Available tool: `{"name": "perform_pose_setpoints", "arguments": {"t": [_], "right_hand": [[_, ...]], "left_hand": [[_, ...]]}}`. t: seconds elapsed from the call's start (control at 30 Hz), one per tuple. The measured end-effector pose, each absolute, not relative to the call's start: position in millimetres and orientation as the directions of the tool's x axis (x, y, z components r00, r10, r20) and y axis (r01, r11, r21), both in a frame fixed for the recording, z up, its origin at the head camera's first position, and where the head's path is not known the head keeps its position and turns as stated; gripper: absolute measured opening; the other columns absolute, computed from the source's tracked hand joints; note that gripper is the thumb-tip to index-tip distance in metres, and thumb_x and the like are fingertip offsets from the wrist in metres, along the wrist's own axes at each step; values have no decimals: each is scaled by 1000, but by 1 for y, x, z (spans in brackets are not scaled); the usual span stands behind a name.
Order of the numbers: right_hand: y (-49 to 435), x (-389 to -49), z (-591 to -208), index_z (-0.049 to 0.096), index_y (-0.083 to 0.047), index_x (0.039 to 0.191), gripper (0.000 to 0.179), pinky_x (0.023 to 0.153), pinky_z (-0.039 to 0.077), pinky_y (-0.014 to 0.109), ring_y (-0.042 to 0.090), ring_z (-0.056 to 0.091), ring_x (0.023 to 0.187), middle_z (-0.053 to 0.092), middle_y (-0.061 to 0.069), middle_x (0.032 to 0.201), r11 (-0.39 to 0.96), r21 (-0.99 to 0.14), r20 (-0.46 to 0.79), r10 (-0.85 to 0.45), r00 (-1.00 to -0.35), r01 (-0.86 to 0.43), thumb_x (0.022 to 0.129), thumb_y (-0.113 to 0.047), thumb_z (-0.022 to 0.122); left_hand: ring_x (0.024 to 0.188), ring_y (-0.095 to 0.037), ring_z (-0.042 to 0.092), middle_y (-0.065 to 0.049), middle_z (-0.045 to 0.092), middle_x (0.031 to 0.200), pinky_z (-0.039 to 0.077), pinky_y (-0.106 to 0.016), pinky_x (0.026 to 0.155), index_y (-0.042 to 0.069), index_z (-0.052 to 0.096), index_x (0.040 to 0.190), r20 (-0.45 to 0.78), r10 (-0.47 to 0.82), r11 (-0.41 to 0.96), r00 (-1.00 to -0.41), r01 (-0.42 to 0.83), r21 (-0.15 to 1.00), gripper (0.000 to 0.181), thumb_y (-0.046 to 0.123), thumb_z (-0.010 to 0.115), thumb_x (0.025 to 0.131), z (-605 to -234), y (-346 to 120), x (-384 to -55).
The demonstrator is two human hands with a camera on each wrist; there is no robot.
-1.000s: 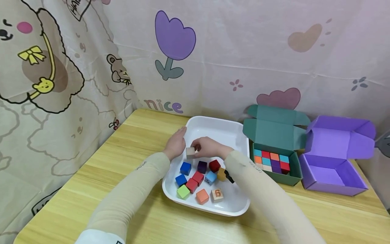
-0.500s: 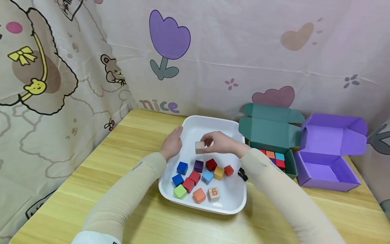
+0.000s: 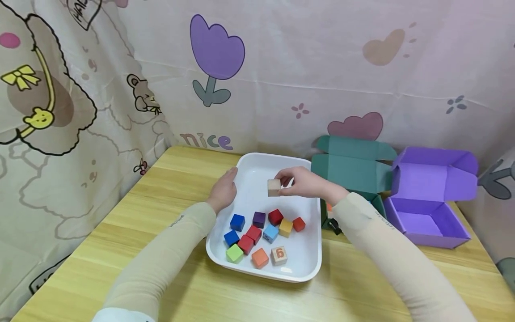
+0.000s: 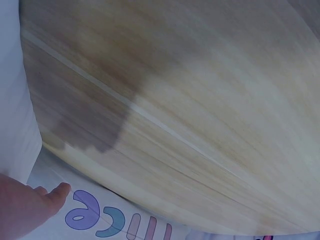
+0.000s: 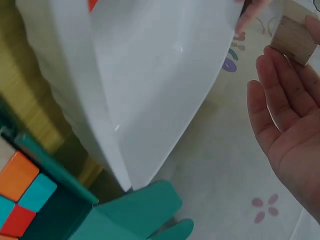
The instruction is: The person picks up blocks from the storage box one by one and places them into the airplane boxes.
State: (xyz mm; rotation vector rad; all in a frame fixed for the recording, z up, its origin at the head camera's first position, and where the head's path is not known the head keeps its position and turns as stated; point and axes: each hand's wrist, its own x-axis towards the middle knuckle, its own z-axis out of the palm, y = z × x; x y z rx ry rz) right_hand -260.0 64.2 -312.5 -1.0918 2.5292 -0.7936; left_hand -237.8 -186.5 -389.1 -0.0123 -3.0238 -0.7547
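A plain wooden cube block (image 3: 274,188) is pinched between the thumb and fingertips of my right hand (image 3: 301,182), held over the far part of a white tray (image 3: 289,273). The same wooden cube (image 5: 294,37) shows at the fingertips in the right wrist view. My left hand (image 3: 223,190) rests against the tray's left rim with its fingers fairly straight. Toward the near part of the tray lie loose cubes: blue, red, purple, yellow, light blue, green and orange ones, plus a wooden cube marked with a 6 (image 3: 279,255).
Right of the tray stands an open green box (image 3: 354,167), with coloured cubes (image 5: 19,175) inside it. My right forearm partly covers this box in the head view. Beside it is an open purple box (image 3: 426,223). A printed cloth hangs behind the wooden table (image 3: 177,286).
My right hand has moved right and slightly away with the wooden cube, exposing a small red-orange cube in the tray. The left hand stays at the rim. The head view has shifted a little.
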Motion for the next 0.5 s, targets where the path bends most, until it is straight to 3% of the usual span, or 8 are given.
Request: {"name": "perform_pose_setpoints", "arguments": {"t": [0.5], "right_hand": [[116,-258,-314,62,-7,114,34,77,54,29,18,57,90,64,7,99,604,-592,-20,-672,-740,-533,84,-20,69]], "left_hand": [[143,-33,21,-19,24,153,19,-43,120,-3,23,146,30,9,877,-1000,22,479,51,6,33,98,-389,-187,-237]]}}
